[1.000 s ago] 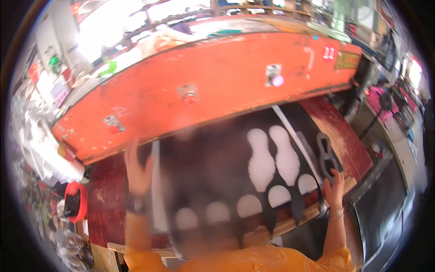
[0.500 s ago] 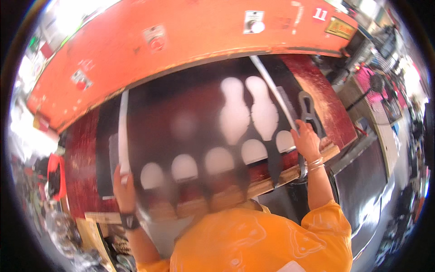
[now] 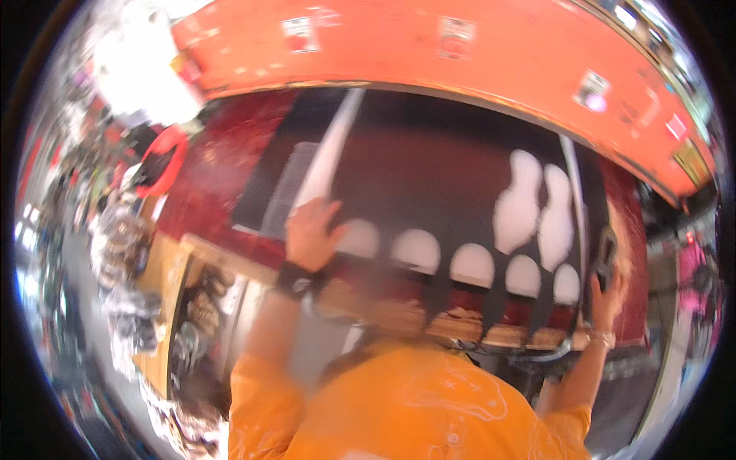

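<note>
Two white sole shapes [image 3: 518, 203] showed on the black sheet [image 3: 452, 199] across the red desk [image 3: 218, 165]. The left hand [image 3: 309, 234], fingers spread, was at the near end of a white strip [image 3: 334, 149]; the right hand [image 3: 608, 300] was at a dark looped tool [image 3: 606, 249] on the desk's right, its fingers too blurred to tell whether they pinched it.

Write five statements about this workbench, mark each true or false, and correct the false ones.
1. The left hand is at the near end of a white strip. True.
2. Three white sole shapes are in view. False: two white sole shapes are.
3. Five white half-round shapes line the near side of the dark sheet. True.
4. The far beam is green. False: the press beam is orange.
5. The right hand is at a dark cutting die. True.
</note>
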{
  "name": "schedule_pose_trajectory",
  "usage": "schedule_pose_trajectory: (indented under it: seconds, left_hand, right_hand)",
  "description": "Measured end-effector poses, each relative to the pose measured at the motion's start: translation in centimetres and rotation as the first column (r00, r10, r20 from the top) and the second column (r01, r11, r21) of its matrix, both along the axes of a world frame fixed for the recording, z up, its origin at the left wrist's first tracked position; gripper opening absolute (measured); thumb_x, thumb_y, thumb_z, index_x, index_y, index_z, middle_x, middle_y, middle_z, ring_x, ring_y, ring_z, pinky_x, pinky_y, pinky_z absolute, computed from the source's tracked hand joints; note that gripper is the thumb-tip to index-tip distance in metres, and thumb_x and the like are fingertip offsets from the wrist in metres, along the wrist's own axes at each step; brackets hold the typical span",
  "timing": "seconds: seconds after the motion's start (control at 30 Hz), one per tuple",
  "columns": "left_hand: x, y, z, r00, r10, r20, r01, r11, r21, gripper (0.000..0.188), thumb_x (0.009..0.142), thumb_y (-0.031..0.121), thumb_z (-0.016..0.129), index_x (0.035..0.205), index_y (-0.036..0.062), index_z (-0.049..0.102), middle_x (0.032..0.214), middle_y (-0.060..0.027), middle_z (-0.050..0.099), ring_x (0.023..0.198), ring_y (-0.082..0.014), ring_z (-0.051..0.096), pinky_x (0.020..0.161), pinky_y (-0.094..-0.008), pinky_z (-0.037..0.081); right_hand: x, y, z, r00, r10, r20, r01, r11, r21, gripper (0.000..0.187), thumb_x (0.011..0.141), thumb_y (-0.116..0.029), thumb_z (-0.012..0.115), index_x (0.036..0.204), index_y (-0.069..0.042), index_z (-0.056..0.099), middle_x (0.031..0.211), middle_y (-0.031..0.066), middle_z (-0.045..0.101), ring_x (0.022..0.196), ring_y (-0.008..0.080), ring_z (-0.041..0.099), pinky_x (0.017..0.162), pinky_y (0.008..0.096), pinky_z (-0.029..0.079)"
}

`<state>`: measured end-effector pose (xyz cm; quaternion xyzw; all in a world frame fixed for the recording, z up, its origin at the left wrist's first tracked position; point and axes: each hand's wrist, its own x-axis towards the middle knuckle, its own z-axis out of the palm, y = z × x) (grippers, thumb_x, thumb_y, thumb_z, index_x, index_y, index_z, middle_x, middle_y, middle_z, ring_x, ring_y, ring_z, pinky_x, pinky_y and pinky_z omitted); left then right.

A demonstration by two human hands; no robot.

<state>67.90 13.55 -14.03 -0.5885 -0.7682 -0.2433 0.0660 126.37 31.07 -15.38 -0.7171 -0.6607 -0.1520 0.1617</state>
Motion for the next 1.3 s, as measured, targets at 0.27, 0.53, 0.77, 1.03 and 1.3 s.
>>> schedule_pose_trajectory:
  seconds: [0.27,0.53,0.77,1.03,1.3]
  left_hand:
    - [0.3,1.1,-1.6,0.990,-0.076,-0.115,0.093,0.984,0.151,0.044,0.079,0.018,0.061,0.122,0.0089,0.053,0.141,-0.0143,0.034,0.130,-0.0315,0.032,0.106,-0.0505,0.025]
    - [-0.2,1.1,-2.6,0.985,-0.081,0.151,0.049,0.978,0.203,0.038,0.080,0.020,0.062,0.117,0.0117,0.058,0.130,-0.0192,0.044,0.122,-0.0358,0.040,0.101,-0.0458,0.033]
    - [-0.9,1.5,-2.3,0.978,-0.086,0.191,0.043,0.975,0.219,0.034,0.076,0.021,0.064,0.109,0.0132,0.063,0.125,-0.0169,0.047,0.116,-0.0326,0.044,0.093,-0.0443,0.038]
    - [-2.3,1.3,-1.4,0.957,-0.096,0.275,0.065,0.991,0.121,0.034,0.074,0.026,0.066,0.106,0.0153,0.063,0.119,-0.0109,0.048,0.107,-0.0260,0.045,0.087,-0.0377,0.037]
    - [-0.7,1.2,-2.3,0.961,-0.038,0.272,-0.005,0.988,0.153,0.037,0.079,0.023,0.061,0.114,0.0111,0.057,0.130,-0.0141,0.044,0.119,-0.0284,0.040,0.094,-0.0394,0.036]
  right_hand:
    - [4.1,3.6,-3.7,0.906,0.370,-0.207,-0.404,0.900,-0.162,0.076,0.068,0.000,0.064,0.138,-0.013,0.036,0.141,0.0208,0.030,0.131,0.0386,0.027,0.109,0.0437,0.023]
    - [1.9,4.6,4.6,0.487,0.243,-0.839,-0.470,0.882,-0.017,0.061,0.078,-0.014,0.059,0.134,-0.001,0.041,0.134,0.0173,0.044,0.122,0.0275,0.042,0.105,0.0358,0.025]
    - [-19.9,-1.7,12.1,0.128,0.368,-0.921,-0.756,0.637,0.150,0.063,0.079,-0.022,0.060,0.135,-0.001,0.040,0.135,0.0166,0.043,0.124,0.0268,0.040,0.106,0.0351,0.024]
    - [-40.0,-0.3,7.0,0.278,0.481,-0.832,-0.893,0.449,-0.039,0.068,0.068,-0.011,0.068,0.131,-0.002,0.045,0.130,0.0142,0.048,0.117,0.0247,0.047,0.101,0.0331,0.033]
    - [-45.1,-0.3,3.5,0.690,0.696,-0.200,-0.724,0.669,-0.169,0.066,0.064,-0.016,0.071,0.126,-0.015,0.050,0.134,0.0176,0.043,0.120,0.0380,0.041,0.102,0.0457,0.032]
